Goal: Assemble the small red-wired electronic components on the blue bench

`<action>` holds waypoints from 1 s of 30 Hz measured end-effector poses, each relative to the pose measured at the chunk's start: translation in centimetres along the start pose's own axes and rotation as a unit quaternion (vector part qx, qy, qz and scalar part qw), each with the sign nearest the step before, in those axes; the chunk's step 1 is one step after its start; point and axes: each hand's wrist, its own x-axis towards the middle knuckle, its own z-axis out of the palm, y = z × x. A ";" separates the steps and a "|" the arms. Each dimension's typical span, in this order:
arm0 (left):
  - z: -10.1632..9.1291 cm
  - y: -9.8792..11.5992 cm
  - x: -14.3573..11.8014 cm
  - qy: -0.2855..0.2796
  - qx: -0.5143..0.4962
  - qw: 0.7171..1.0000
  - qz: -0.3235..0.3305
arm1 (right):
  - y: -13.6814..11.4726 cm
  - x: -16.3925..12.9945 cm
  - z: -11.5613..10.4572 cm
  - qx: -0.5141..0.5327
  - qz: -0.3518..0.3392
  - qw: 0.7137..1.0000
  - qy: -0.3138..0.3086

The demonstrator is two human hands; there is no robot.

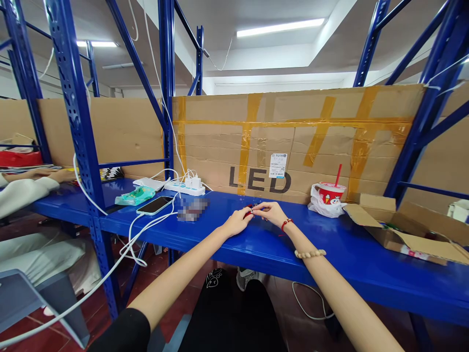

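Note:
My left hand [237, 223] and my right hand [270, 212] meet over the middle of the blue shelf [278, 249]. Between their fingertips they pinch a small red object [249, 211], too small to identify. Both hands have fingers curled onto it. A red cord bracelet and a beaded bracelet sit on my right wrist and forearm. My forearms reach out from the near edge of the shelf.
A phone [154, 205], a wipes pack [135, 196] and a power strip [184, 187] with white cables lie at left. A red drink cup [330, 192] in a bag and an open cardboard box [403, 230] stand at right. Another person's sleeve [22, 191] is far left.

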 end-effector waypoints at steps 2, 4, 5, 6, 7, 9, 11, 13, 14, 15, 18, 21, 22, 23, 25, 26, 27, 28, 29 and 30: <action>0.0 0.0 0.0 0.000 0.002 1.000 0.001 | 0.0 0.0 0.0 0.001 -0.004 1.000 0.000; 0.0 -0.1 0.0 -0.001 0.004 1.000 0.001 | 0.0 0.0 0.0 -0.003 -0.005 1.000 0.000; 0.1 -0.1 0.0 0.000 0.005 1.000 0.002 | -0.1 0.0 0.0 -0.005 -0.003 1.000 0.000; 0.1 -0.1 0.1 0.001 0.006 1.000 0.004 | -0.1 0.0 0.0 -0.007 -0.001 1.000 0.001; 0.1 -0.2 0.1 0.002 0.007 1.000 0.007 | -0.2 0.0 0.0 -0.009 0.001 1.000 0.002; 0.2 -0.3 0.1 0.004 0.010 1.000 0.010 | -0.3 -0.1 0.0 -0.012 0.002 1.000 0.003; 0.2 -0.4 0.1 0.002 0.011 1.000 0.011 | -0.3 -0.1 0.0 -0.016 0.001 1.000 0.004; 0.2 -0.4 0.1 0.003 0.007 1.000 0.013 | -0.4 -0.1 0.0 -0.020 0.002 1.000 0.005; 0.2 -0.4 0.1 0.004 0.004 1.000 0.015 | -0.4 -0.1 0.0 -0.021 0.003 1.000 0.006; 0.2 -0.4 0.1 0.004 0.001 1.000 0.016 | -0.4 -0.1 0.1 -0.022 0.005 1.000 0.005; 0.2 -0.3 0.1 0.004 -0.006 1.000 0.005 | -0.3 -0.1 0.1 -0.023 0.003 1.000 0.001; 0.2 -0.3 0.1 0.007 -0.019 1.000 -0.003 | -0.2 0.0 0.1 -0.030 -0.003 1.000 -0.003; 0.2 -0.3 0.1 0.010 -0.024 1.000 -0.003 | -0.2 0.0 0.1 -0.033 -0.006 0.999 -0.004; 0.3 -0.3 0.2 0.012 -0.026 1.000 -0.004 | -0.2 0.0 0.1 -0.035 -0.007 0.999 -0.005; 0.3 -0.4 0.2 0.014 -0.028 0.999 -0.007 | -0.2 -0.1 0.1 -0.036 -0.010 0.999 -0.008; 0.3 -0.4 0.2 0.014 -0.029 0.999 -0.008 | -0.2 -0.1 0.1 -0.036 -0.010 0.999 -0.009; 0.3 -0.5 0.2 0.014 -0.029 0.999 -0.010 | -0.2 -0.1 0.1 -0.036 -0.011 0.999 -0.010; 0.3 -0.5 0.2 0.014 -0.028 0.999 -0.011 | -0.2 -0.1 0.1 -0.035 -0.012 0.999 -0.011; 0.3 -0.4 0.2 0.013 -0.028 0.999 -0.012 | -0.2 -0.1 0.1 -0.035 -0.013 0.999 -0.012; 0.3 -0.4 0.2 0.013 -0.028 0.999 -0.012 | -0.1 -0.1 0.1 -0.033 -0.014 0.999 -0.014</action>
